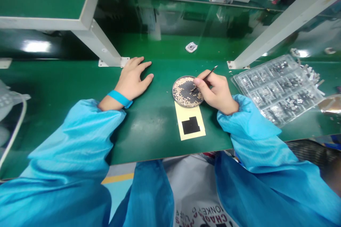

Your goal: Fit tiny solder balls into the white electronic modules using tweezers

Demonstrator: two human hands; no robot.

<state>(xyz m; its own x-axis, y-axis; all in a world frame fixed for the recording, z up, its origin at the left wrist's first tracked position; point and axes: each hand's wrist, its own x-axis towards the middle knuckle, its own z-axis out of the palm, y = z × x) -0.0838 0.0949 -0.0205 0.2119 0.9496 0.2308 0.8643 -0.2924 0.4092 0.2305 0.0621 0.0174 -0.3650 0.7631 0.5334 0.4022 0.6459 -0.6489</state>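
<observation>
Pinched in my right hand (pixel 214 90) is a pair of dark tweezers (pixel 210 73), its lower end pointing into a round shallow dish (pixel 183 106). The dish holds many tiny dark and tan pieces (pixel 188 90); whether the tips grip one is too small to tell. Under the dish's near edge lies a yellow sheet (pixel 182 112) bearing a black patch (pixel 190 125). My left hand (pixel 134 78) rests on the green table with its fingers spread, holding nothing, left of the dish. A blue band circles that wrist.
A clear compartment box (pixel 277 87) of small parts sits at the right, with loose bits beside it. White metal posts (pixel 102 44) stand on both sides. A small white item (pixel 191 47) lies behind the dish. A white cable (pixel 16 127) curves at the far left.
</observation>
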